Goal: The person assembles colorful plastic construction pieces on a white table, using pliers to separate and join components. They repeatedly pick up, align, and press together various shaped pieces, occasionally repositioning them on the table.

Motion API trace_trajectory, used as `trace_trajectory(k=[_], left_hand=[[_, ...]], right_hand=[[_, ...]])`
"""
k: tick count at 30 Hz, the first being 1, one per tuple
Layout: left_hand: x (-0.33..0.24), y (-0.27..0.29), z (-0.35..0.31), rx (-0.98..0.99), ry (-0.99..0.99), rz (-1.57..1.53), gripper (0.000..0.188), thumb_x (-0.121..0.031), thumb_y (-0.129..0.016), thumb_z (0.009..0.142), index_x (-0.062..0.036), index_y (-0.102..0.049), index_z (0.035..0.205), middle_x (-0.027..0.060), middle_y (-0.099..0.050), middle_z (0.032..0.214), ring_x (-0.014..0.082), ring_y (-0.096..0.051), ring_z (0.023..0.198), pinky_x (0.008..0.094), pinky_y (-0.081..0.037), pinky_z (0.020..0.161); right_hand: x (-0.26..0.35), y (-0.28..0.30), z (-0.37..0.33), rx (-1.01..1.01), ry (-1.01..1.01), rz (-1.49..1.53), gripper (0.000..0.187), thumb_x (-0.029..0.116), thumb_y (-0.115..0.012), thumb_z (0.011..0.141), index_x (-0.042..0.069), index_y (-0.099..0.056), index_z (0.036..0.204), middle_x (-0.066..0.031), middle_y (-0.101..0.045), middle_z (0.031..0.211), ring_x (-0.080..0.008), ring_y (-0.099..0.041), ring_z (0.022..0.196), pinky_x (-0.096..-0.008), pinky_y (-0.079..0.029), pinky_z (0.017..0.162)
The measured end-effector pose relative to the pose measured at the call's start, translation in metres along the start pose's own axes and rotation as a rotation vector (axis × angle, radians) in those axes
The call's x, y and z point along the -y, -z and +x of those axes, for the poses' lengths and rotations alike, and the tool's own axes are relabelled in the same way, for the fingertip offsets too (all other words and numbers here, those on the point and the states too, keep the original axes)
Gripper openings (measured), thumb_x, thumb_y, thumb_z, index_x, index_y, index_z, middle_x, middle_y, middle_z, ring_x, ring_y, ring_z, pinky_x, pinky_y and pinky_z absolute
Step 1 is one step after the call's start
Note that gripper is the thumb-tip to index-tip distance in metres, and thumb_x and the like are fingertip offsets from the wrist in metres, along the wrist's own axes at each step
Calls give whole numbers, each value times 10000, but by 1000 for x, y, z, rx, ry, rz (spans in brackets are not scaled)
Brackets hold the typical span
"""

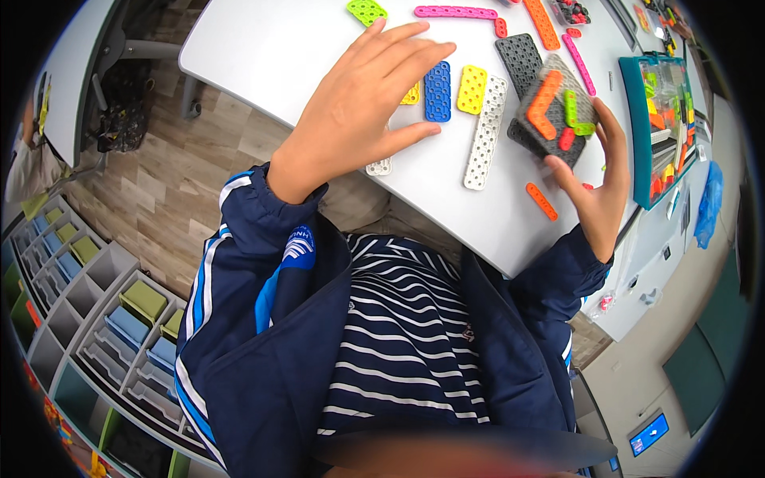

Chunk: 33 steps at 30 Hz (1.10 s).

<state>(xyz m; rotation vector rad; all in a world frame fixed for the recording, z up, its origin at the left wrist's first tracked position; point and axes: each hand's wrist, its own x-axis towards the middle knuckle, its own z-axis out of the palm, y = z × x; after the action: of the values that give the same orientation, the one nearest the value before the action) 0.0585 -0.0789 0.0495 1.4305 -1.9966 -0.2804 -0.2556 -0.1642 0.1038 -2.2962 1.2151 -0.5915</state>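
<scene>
My left hand (pixel 362 99) hovers over the white table, fingers spread, holding nothing. Beneath and beside it are a yellow perforated plate, mostly hidden, and a white piece (pixel 379 166) partly covered. To its right lie a blue plate (pixel 437 92), a yellow plate (pixel 472 88) and a long white plate (pixel 485 134). My right hand (pixel 596 171) grips a stack of grey building plates (pixel 559 103) by its right side, thumb on the near edge. On top of the stack sit an orange angled beam (pixel 542 107), a green angled piece (pixel 571 111) and a small red piece (pixel 566 139).
A dark grey plate (pixel 518 62) lies beyond the stack, a short orange beam (pixel 542 201) nearer me. Pink beams (pixel 454 12) and an orange plate (pixel 542 24) lie farther off. A teal box (pixel 640 135) of parts stands right; a drawer unit (pixel 103 319) stands left.
</scene>
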Motion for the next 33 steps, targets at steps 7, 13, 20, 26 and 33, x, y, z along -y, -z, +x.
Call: trace_trajectory(k=[7,13,20,26,33], left_hand=[[-8,38,-29,-32,212,-8,956,-255,-933,691,-33,-502,1514,167,-594,1429,361,-555,1285,450,-459,1092],[0,33,-36,-11,232,-144,1021,-220,-956,630,-36,-505,1527,117,-641,1418,282,-603,1094,393,-511,972],[4,27,-31,-9,156,-134,1003,-237,-951,616,-24,-533,1503,112,-650,1412,277,-611,1059,394,-511,973],[7,27,-31,6,155,-126,982,-243,-946,618,-17,-549,1487,115,-658,1400,276,-611,1051,394,-509,968],[6,29,-30,23,178,-155,947,-228,-935,639,-31,-557,1485,115,-647,1414,282,-617,1061,396,-509,957]], right_hand=[[25,-49,11,132,243,91,900,171,-944,675,55,-538,1470,-155,-571,1497,-366,-520,1394,-444,-418,1164],[34,-55,13,140,274,54,894,174,-949,677,55,-537,1462,-154,-562,1515,-353,-526,1388,-448,-443,1145],[35,-55,9,204,209,112,889,158,-946,708,60,-512,1478,-151,-541,1542,-310,-534,1398,-447,-489,1110],[32,-61,12,182,183,228,867,165,-953,665,49,-546,1422,-154,-574,1500,-364,-527,1380,-449,-448,1143],[31,-63,16,167,251,217,832,195,-953,673,59,-552,1389,-140,-580,1502,-362,-512,1401,-460,-418,1162]])
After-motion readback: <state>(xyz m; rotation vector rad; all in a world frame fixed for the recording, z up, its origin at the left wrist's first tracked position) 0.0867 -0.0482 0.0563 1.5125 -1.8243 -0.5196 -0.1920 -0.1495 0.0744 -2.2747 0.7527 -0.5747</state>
